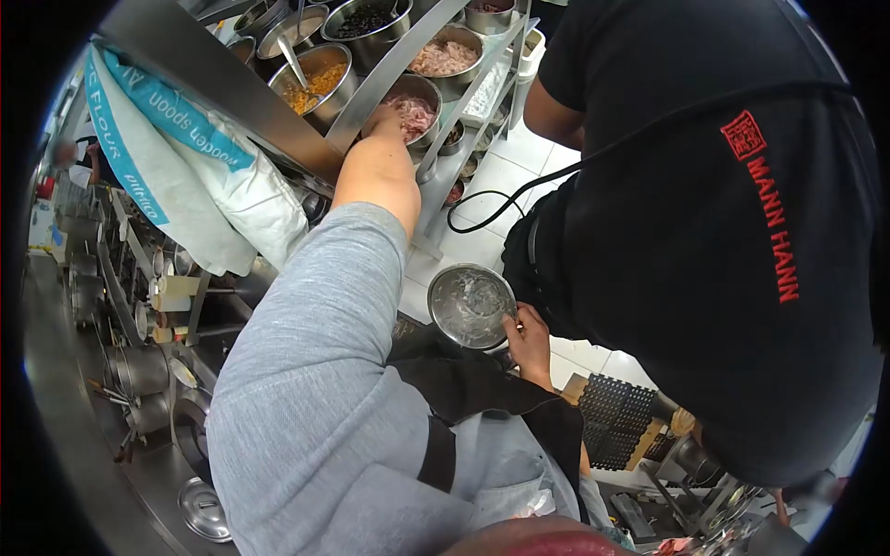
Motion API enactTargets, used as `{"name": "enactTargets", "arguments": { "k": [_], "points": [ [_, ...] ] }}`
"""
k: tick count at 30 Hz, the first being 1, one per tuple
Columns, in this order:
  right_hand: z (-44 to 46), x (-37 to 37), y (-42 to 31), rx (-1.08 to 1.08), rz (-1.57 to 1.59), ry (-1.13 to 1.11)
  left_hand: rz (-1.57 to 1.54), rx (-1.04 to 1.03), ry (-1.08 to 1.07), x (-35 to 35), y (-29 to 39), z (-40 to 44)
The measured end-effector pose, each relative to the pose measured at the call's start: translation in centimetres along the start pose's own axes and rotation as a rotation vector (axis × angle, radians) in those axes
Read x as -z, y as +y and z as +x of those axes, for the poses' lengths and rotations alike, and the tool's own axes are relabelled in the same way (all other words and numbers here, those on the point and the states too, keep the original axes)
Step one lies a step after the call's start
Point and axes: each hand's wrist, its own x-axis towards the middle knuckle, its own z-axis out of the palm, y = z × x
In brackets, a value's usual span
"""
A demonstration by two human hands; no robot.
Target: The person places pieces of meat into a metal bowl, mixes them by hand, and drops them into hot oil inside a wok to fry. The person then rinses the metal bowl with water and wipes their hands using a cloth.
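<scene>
L fingers point(393, 119) in meat bowl point(430, 89), metal bowl point(446, 315) held w/ R fingers point(531, 317)

The view looks forward and down from the wearer's head, wide and bowed towards dark corners; a grey sleeve point(311, 315) looms very near, metal bowls point(336, 104) sit farther off, and the warped margins are perhaps unreliable
</scene>
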Motion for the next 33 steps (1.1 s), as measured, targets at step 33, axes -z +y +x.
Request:
{"name": "enactTargets", "arguments": {
  "k": [33],
  "points": [
    [-2.4,0.6,-1.3,-0.050,-0.053,0.000,-0.008,0.132,0.239,-2.7,-0.9,-0.8]
  ]
}}
